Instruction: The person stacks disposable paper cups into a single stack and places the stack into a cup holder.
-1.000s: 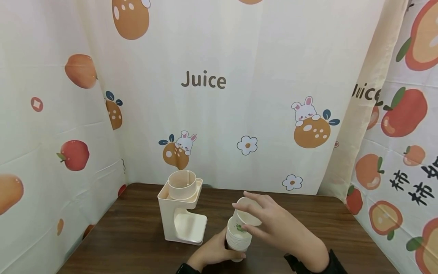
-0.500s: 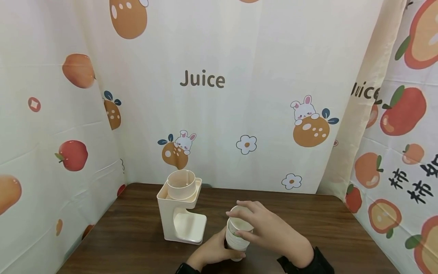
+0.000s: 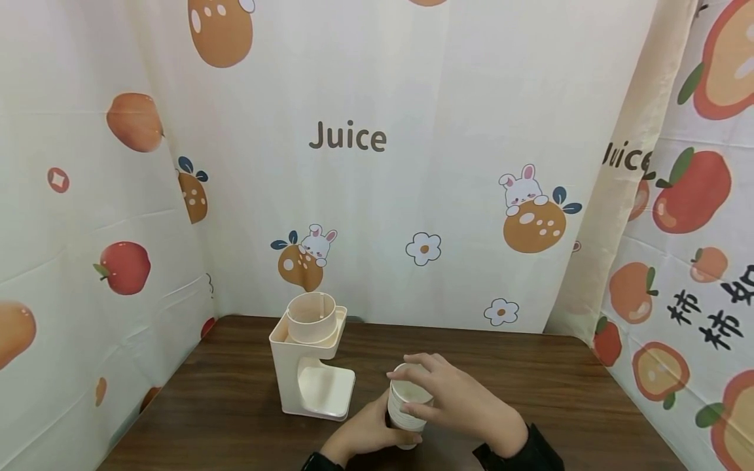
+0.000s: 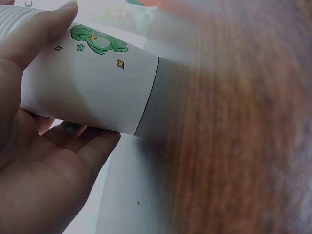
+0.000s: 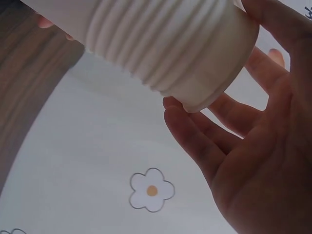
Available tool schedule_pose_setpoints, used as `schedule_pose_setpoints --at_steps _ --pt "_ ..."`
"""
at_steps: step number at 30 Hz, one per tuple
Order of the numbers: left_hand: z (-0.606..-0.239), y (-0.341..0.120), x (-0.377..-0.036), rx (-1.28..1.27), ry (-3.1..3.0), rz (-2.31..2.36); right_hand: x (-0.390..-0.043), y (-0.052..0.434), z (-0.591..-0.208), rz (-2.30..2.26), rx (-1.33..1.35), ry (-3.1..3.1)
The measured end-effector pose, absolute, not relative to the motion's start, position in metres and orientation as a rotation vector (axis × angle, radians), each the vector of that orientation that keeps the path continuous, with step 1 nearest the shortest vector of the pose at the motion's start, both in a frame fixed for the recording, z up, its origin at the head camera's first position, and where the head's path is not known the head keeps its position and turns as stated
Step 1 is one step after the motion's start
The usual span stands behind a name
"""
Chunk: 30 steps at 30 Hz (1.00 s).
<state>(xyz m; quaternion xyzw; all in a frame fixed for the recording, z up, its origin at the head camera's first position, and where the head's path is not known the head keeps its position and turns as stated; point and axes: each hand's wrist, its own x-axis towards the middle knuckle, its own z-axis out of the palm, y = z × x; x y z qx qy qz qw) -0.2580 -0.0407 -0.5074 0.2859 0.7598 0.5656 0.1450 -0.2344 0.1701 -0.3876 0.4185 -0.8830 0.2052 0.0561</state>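
Note:
A nested stack of white paper cups (image 3: 406,418) stands tilted slightly near the front of the table. My left hand (image 3: 370,428) grips it low down, thumb on one side and fingers round the other. The left wrist view shows the bottom cup (image 4: 97,73) with a green cartoon animal printed on it. At the top of the stack, my right hand (image 3: 456,399) holds the uppermost cup by its rim. Several stacked rims (image 5: 161,39) show as ridges in the right wrist view, with the right thumb and fingertips (image 5: 178,114) at the top edge. The cup's inside is partly hidden by the right hand.
A cream-coloured stand (image 3: 288,373) with a round cup-like holder (image 3: 312,317) on top and a flat base (image 3: 326,392) is left of the hands. The dark wooden table (image 3: 224,379) ends at a printed curtain (image 3: 353,196) behind and at both sides.
My right hand has come down and left with the upper cup, which has slid from above into the stack. The left hand has stayed on the stack.

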Motion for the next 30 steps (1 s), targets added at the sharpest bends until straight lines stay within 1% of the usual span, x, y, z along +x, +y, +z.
schedule_pose_setpoints --at_steps 10,30 --pt "-0.506 -0.041 -0.258 0.836 2.164 1.644 -0.238 0.17 -0.399 0.615 1.254 -2.681" --pt "-0.503 -0.043 -0.254 0.844 2.184 1.65 -0.244 0.176 -0.423 0.966 1.133 -2.612"
